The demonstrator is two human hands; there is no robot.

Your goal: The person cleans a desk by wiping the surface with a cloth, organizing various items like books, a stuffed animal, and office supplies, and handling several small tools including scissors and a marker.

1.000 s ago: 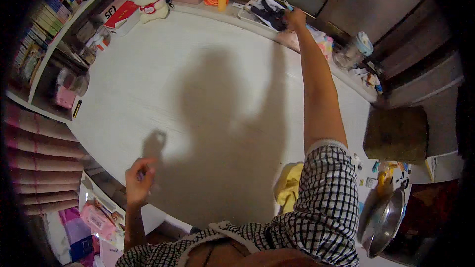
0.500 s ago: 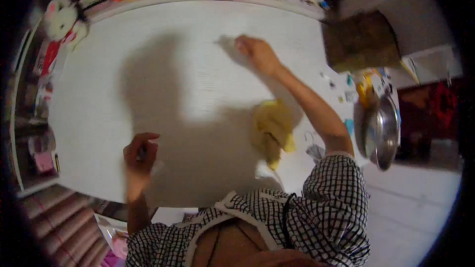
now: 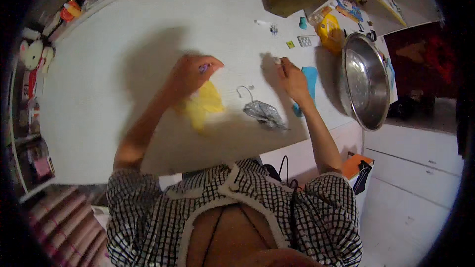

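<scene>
My left hand [image 3: 190, 76] is closed above the far side of a crumpled yellow cloth [image 3: 210, 100]. A small purple thing [image 3: 204, 68] shows between its fingers, too small to name. Farther right, my right hand [image 3: 295, 83] pinches a small whitish thing [image 3: 277, 61] just over the white tabletop [image 3: 104, 118]; its kind cannot be made out. Between the hands, nearer to me, lies a crumpled grey plastic packet [image 3: 264, 113] beside a thin metal hook [image 3: 242, 90]. A flat blue piece [image 3: 310, 80] lies at the right hand's outer side.
A large metal bowl [image 3: 365, 81] stands tilted at the table's right edge. Beyond the right hand are a silver blister pack [image 3: 305, 41], a small yellow-green square [image 3: 290, 44], a teal piece [image 3: 303, 22] and a yellow bag [image 3: 330, 32]. A plush toy [image 3: 33, 55] sits far left.
The view has turned to the right. My left hand has come from the near left to above the yellow cloth. My right hand has moved from the far middle to the right side, near the blue piece.
</scene>
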